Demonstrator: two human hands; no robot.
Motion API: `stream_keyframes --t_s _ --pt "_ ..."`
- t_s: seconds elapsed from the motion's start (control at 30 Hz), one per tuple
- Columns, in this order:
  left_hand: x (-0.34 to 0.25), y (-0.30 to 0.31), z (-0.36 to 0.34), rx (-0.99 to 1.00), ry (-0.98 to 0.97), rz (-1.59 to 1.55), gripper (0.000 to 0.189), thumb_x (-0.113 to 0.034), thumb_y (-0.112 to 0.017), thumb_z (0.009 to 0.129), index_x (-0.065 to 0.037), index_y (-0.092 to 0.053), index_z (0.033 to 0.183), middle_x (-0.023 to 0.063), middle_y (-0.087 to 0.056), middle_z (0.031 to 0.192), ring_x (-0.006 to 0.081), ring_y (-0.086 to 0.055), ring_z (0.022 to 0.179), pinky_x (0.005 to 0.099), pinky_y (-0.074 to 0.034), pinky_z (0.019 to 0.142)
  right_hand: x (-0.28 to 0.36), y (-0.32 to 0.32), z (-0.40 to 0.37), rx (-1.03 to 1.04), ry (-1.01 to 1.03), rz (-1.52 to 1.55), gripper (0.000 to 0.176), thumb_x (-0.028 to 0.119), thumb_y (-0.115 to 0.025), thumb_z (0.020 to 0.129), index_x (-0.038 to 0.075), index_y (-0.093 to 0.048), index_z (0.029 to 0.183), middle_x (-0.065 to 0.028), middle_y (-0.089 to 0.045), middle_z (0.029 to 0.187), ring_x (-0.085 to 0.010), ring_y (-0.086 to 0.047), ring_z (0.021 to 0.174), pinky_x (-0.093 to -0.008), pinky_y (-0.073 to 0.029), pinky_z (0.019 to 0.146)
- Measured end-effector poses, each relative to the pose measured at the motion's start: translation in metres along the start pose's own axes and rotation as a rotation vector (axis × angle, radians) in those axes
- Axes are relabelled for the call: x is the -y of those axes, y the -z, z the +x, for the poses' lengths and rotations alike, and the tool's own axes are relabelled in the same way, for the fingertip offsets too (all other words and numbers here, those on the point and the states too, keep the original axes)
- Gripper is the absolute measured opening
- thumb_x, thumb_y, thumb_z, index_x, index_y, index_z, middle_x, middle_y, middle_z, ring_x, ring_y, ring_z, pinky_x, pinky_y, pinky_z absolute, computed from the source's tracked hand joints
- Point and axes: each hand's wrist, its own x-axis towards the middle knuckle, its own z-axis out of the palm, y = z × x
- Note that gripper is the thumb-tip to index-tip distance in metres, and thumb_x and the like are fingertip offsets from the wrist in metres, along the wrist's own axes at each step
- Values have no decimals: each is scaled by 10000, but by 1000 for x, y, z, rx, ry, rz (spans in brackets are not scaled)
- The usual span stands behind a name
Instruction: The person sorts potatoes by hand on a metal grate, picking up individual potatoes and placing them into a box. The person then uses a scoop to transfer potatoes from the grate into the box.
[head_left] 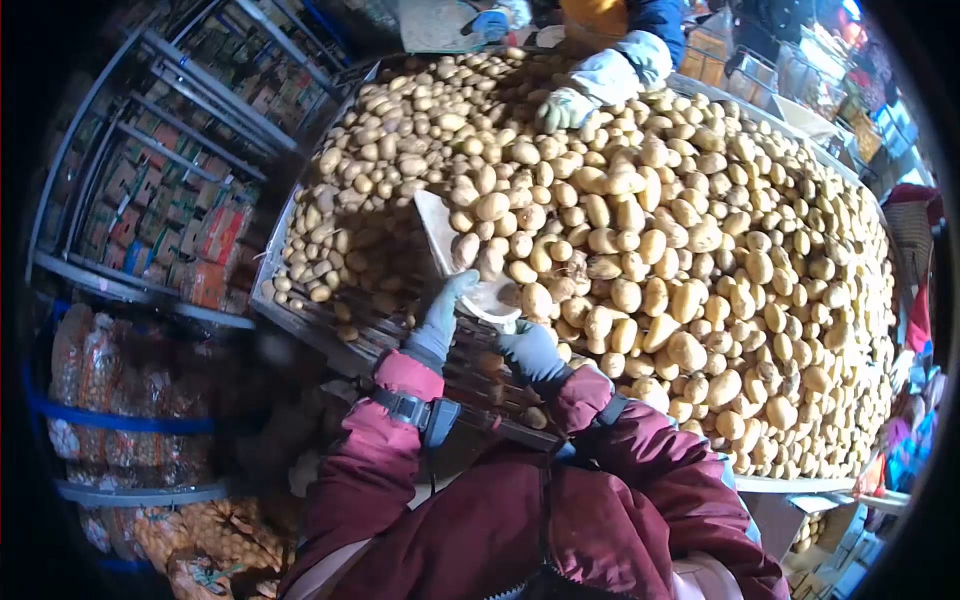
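A white scoop (pixel 436 225) with a few potatoes in its mouth lies against the near side of a large potato heap (pixel 650 260). My left hand (pixel 447 308), in a grey-green glove, is closed round the scoop's left edge. At the near end of the scoop, my right hand (pixel 532 350) grips the rim; its fingers are partly hidden beneath. Below both hands, a dark slatted grate (pixel 470 375) carries a few loose potatoes.
Across the heap, a co-worker's gloved hand (pixel 567 110) rests on the potatoes; another person's blue glove (pixel 490 25) is behind. The sorting table has a raised rim (pixel 285 315). On the left stand a metal rack (pixel 165 285) and bagged potatoes (pixel 120 390).
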Motion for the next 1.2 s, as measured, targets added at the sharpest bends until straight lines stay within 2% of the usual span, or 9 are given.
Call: stream_keyframes --t_s 0.03,0.1,0.17,0.43,0.53,0.9,0.93,1.07,1.2 --pt "2 -19 6 16 7 -10 460 -336 -680 933 -14 -656 1260 91 -684 1189 199 -658 1064 343 -523 965 39 29 -10 10 -551 530 193 189 -737 866 27 -718 968 11 -667 784 -81 -577 682 -281 -471 604" --pt "39 -41 38 76 -111 82 457 -341 -658 943 -6 -661 1253 88 -680 1194 191 -647 1087 346 -514 977 18 45 -24 -151 -257 952 201 149 -697 870 34 -709 1034 10 -677 840 -68 -580 717 -262 -479 628" --pt "18 -93 14 197 -109 94 455 -333 -659 944 -1 -655 1254 71 -683 1185 179 -637 1101 344 -508 981 14 81 -36 -154 -435 468 185 131 -676 862 42 -705 1020 17 -679 861 -65 -581 730 -257 -482 637" --pt "-57 -282 -23 368 -267 364 324 -270 -473 1070 -58 -670 1214 39 -695 947 163 -644 908 269 -501 897 42 202 -74 -415 -305 674 161 123 -692 819 25 -699 946 -1 -667 826 -84 -562 682 -276 -466 598" --pt "-65 -333 -26 243 14 164 425 -287 -830 785 -2 -702 1072 82 -704 972 151 -663 804 302 -569 765 -2 217 -90 -482 -250 631 120 136 -689 827 54 -670 913 2 -627 733 -96 -538 558 -281 -436 490" --pt "-32 -560 -89 419 -374 585 804 -292 -838 796 43 -439 1409 154 -627 1212 204 -627 1015 327 -541 850 -58 365 -211 -637 -183 490 140 188 -688 856 74 -611 830 12 -545 633 -88 -460 434 -260 -346 381" --pt "30 -555 -32 512 19 140 802 -223 -841 800 45 -420 1429 149 -623 1236 205 -628 1038 323 -545 871 -63 382 -222 -571 -306 433 152 185 -698 857 79 -609 795 9 -548 620 -88 -461 431 -259 -345 384" --pt "4 -585 -126 590 -344 162 680 -74 -802 825 91 -448 1381 142 -633 1244 182 -641 1040 307 -566 880 -19 404 -279 -614 -332 748 164 166 -719 855 81 -603 776 34 -519 604 -76 -435 426 -253 -333 378" --pt "36 -516 -124 377 -229 246 489 -160 -767 862 71 -575 1248 131 -669 1177 178 -663 968 300 -566 831 -33 390 -296 -489 -355 566 190 184 -767 826 62 -621 819 25 -575 652 -73 -503 489 -260 -412 425"
